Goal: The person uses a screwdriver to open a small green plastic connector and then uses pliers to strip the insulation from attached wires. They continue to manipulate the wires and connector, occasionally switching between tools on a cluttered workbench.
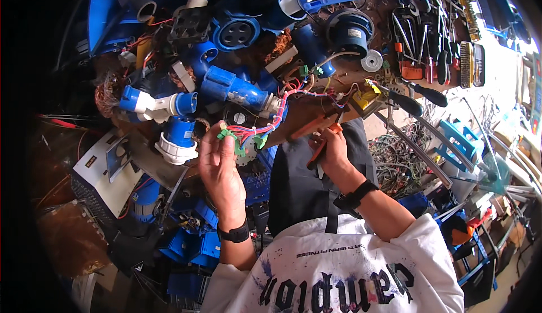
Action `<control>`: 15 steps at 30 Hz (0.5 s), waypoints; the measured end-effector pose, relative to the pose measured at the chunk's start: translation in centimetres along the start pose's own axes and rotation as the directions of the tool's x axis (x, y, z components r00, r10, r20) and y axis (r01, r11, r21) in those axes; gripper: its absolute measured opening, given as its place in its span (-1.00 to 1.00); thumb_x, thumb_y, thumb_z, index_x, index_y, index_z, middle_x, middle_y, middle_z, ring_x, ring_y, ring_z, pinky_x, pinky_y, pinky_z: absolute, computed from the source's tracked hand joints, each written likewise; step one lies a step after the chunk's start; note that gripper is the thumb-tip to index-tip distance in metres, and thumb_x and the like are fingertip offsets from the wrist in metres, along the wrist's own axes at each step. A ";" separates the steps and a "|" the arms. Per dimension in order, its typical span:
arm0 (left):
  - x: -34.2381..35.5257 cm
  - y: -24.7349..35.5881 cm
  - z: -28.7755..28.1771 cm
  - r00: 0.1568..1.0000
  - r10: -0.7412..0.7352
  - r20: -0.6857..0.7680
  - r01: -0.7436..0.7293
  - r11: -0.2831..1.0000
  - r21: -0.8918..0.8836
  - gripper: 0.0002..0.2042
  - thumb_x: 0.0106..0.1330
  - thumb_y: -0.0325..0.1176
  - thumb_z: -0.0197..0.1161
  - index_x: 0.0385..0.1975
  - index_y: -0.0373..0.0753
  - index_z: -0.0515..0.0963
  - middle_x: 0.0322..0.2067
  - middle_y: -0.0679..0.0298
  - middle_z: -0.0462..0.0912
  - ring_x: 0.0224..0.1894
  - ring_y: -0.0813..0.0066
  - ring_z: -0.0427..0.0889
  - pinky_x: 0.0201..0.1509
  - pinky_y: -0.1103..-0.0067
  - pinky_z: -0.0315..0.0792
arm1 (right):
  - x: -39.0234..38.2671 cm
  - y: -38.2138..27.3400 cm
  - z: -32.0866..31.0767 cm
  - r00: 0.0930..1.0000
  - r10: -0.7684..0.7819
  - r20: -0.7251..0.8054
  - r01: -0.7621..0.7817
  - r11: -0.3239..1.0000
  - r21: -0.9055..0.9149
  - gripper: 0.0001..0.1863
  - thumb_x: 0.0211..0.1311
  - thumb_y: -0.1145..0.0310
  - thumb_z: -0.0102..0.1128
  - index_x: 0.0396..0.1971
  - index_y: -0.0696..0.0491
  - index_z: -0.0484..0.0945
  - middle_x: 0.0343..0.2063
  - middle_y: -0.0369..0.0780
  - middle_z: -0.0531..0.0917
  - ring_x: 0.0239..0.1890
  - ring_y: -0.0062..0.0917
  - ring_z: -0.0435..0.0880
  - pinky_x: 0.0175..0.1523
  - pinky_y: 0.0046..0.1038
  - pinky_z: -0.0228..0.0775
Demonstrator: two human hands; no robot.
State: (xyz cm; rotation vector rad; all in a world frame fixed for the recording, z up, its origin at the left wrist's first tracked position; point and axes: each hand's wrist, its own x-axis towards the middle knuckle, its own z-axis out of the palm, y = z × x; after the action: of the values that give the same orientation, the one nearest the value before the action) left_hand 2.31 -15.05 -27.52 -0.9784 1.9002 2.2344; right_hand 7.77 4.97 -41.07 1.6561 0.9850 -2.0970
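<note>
My left hand (222, 172) is raised at the bench edge, its thumb and fingers closed on a small green terminal connector (227, 134). From that connector a bundle of red, blue and white wires (278, 116) runs right across the bench edge, with another green connector (260, 141) hanging from it. My right hand (336, 150) is wrapped round orange-handled pliers (309, 128), just below the wires' right part. The fingers partly hide the pliers, and I cannot tell whether the jaws touch a wire. A blue industrial plug (234, 89) lies just beyond the wires.
Blue and white plugs (179, 143) crowd the bench at left. A clamp with black handles (407, 103) sits at the right edge. Hand tools (420, 42) lie at far right. Loose wires (398, 155) heap on the floor beside a blue stool (460, 143). Blue bins (192, 245) stand lower left.
</note>
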 end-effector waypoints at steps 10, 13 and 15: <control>0.3 -0.4 -0.6 0.993 -0.063 -0.101 0.049 0.989 -0.136 -0.70 0.40 -0.34 0.13 0.09 -0.22 0.44 -0.06 0.28 0.55 -0.12 0.53 0.58 -0.19 0.54 0.50 | -1.0 0.6 -1.6 0.982 -0.109 0.155 0.136 0.975 -0.176 -0.55 0.12 0.53 -0.07 0.08 0.04 0.38 0.04 -0.23 0.53 -0.07 -0.54 0.55 -0.03 -0.48 0.44; 1.0 -0.5 -0.9 0.992 -0.090 -0.084 0.073 0.979 -0.189 -0.70 0.40 -0.33 0.13 0.09 -0.21 0.43 -0.07 0.28 0.56 -0.11 0.50 0.59 -0.19 0.50 0.56 | -2.0 -0.7 -0.7 0.987 -0.101 0.121 0.105 0.994 -0.028 -0.73 0.12 0.56 -0.03 -0.15 0.06 0.43 -0.25 -0.30 0.59 -0.52 -0.75 0.31 -0.30 -0.65 0.28; 1.7 -0.3 -1.0 0.993 -0.104 -0.062 0.090 0.976 -0.198 -0.69 0.40 -0.31 0.14 0.10 -0.19 0.43 -0.10 0.31 0.59 -0.12 0.51 0.59 -0.18 0.48 0.58 | -1.4 -1.1 -1.8 0.985 -0.075 0.154 0.094 0.988 -0.121 -0.64 0.12 0.53 -0.07 -0.03 0.09 0.40 0.03 -0.20 0.55 -0.01 -0.50 0.55 0.09 -0.35 0.41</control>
State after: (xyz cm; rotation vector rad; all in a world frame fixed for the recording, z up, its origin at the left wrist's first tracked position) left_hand 1.50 -16.43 -28.67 -1.1654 1.6419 2.3929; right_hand 8.86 6.73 -39.53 1.3969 1.1339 -2.1269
